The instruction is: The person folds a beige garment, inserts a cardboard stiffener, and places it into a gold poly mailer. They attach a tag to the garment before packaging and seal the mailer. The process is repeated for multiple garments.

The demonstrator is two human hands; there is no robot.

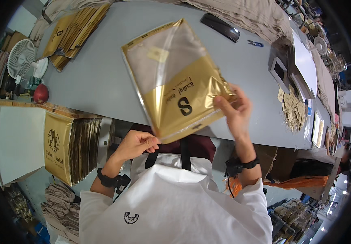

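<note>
A gold-and-clear plastic garment bag is held tilted over the grey table, with beige fabric and a small pale tag visible through its clear part. My right hand grips the bag's right side, thumb on top and fingers behind; it is slightly blurred. At the bag's lower left corner, my left hand pinches the edge between thumb and fingertips. Dark printing marks the gold half.
Gold packets lie stacked at the table's upper left, near a white fan. A box of gold bags stands lower left. A black phone, thread snips and a heap of tags lie on the right.
</note>
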